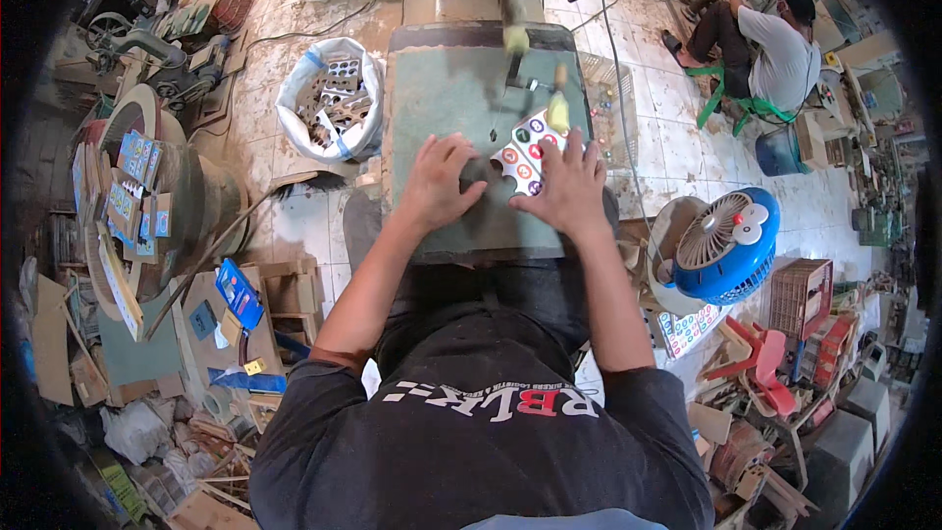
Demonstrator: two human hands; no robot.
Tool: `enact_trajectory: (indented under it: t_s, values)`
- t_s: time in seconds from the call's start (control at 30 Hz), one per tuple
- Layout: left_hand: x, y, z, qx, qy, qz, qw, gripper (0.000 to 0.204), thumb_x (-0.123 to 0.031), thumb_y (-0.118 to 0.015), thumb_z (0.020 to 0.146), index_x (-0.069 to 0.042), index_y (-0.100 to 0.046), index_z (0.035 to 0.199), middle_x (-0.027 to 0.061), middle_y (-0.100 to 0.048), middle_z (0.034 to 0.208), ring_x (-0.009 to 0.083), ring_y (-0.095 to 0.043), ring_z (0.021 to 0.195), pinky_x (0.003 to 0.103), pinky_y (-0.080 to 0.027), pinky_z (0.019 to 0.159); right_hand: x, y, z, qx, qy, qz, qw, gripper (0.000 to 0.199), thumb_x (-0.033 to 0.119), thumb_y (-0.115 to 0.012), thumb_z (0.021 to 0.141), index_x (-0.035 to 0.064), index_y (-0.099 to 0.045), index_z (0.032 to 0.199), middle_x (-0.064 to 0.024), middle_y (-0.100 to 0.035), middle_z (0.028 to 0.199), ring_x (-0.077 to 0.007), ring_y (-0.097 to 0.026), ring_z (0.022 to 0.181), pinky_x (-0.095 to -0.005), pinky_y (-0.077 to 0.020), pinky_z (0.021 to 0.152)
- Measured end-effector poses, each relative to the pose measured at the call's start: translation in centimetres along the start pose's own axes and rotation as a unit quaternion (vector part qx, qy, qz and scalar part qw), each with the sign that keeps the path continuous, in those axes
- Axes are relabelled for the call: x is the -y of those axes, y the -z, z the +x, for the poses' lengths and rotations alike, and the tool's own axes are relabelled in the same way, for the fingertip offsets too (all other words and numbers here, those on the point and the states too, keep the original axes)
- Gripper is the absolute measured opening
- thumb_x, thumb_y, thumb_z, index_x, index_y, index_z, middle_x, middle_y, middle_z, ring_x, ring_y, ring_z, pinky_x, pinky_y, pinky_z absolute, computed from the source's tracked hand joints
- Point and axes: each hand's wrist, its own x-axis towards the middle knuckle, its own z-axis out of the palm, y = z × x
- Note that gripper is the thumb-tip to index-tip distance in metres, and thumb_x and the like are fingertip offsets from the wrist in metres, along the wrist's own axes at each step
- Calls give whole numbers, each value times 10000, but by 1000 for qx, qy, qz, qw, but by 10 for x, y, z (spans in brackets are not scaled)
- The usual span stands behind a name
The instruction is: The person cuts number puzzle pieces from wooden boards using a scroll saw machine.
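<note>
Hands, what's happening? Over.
Left hand open over flat green tabletop. Right hand spread on white board with coloured circles. Pale yellow piece overlaps board's far end.

Before me is the table (pixel 437 79); a sack (pixel 291 108) is at its left.
On the table, the board (pixel 523 152) lies under my right grip (pixel 569 188), and my left grip (pixel 439 184) is left of it. Pieces (pixel 340 110) are inside the sack. The fan (pixel 731 243) stands at my right.

Smooth board (pixel 525 155), matt tabletop (pixel 437 88), glossy plastic fan (pixel 734 245)
</note>
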Motion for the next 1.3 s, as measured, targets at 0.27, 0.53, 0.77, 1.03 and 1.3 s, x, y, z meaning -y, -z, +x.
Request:
enact_trajectory:
  t_s: [0.27,0.53,0.77,1.03,1.3]
  values:
    - [-35,4,-1,71,-76,12,995,499,-414,-830,880,-134,-661,1257,107,-578,1399,359,-542,1372,671,-329,1217,-2,12,-16,47,50,54,996,1027,500,-927,613,221,-544,1525,-211,-439,1583,-444,-439,1430,-610,-354,1143]
    - [-42,8,-9,-73,-129,-43,988,464,-296,-854,855,-87,-677,1229,170,-618,1342,437,-583,1295,595,-455,1111,-6,37,-22,20,71,138,988,911,449,-933,619,190,-649,1445,-123,-481,1560,-382,-456,1423,-562,-357,1149]
    - [-40,20,-29,-29,30,-9,999,337,-180,-821,904,-31,-699,1181,123,-742,1066,319,-722,1031,441,-537,985,-28,44,-45,29,69,111,991,894,438,-944,623,198,-655,1434,-125,-482,1572,-386,-441,1447,-591,-346,1144]
    - [-19,59,-67,74,313,-363,874,295,-133,-649,1052,-15,-707,1316,42,-766,974,113,-680,779,296,-558,716,11,-3,-40,-9,87,463,882,455,228,-797,906,98,-671,1323,-140,-613,1402,-396,-618,1294,-486,-517,1028]
    - [2,65,-85,-6,273,-136,952,220,-117,-723,985,22,-776,1147,131,-735,936,189,-703,822,337,-556,780,-2,-43,10,24,202,242,949,211,192,-661,1013,77,-715,1181,-179,-683,1182,-415,-688,1074,-498,-574,927]
